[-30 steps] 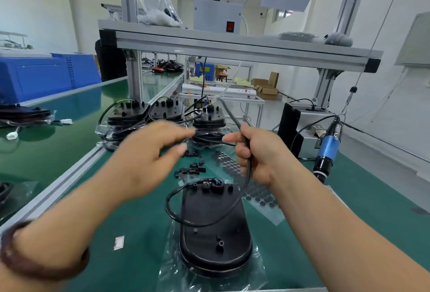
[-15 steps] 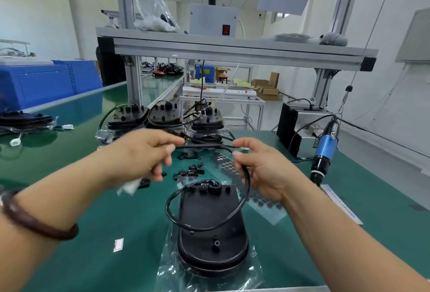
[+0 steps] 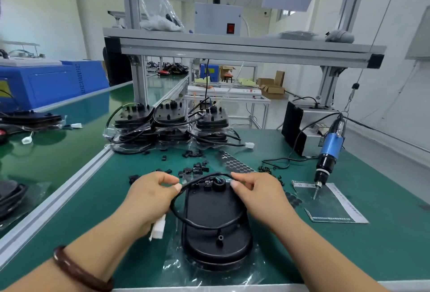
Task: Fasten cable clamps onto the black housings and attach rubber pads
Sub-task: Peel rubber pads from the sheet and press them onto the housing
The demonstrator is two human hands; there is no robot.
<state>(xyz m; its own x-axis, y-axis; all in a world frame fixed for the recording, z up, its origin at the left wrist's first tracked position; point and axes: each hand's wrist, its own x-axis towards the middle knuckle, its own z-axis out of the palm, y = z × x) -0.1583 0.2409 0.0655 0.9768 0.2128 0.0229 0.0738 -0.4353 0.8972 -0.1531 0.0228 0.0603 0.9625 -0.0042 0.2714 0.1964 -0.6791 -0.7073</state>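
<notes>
Pinching the black cable (image 3: 197,180) between thumb and curled fingers, the left hand (image 3: 153,195) and right hand (image 3: 256,195) hold an arc of it over the top end of the black housing (image 3: 216,217). The housing lies on a clear plastic bag (image 3: 176,266) at lower centre, with the cable looped across it. A white connector (image 3: 158,227) pokes out beneath the left hand. Loose cable clamps (image 3: 197,168) and a rubber pad sheet (image 3: 235,163) lie just above, and a blue electric screwdriver (image 3: 330,152) hangs at right.

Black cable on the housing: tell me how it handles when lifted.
Probably floppy but springy: the black cable bows in a loop between the left hand and right hand. Likely light: a pinch holds it. Its white connector may swing.
</notes>
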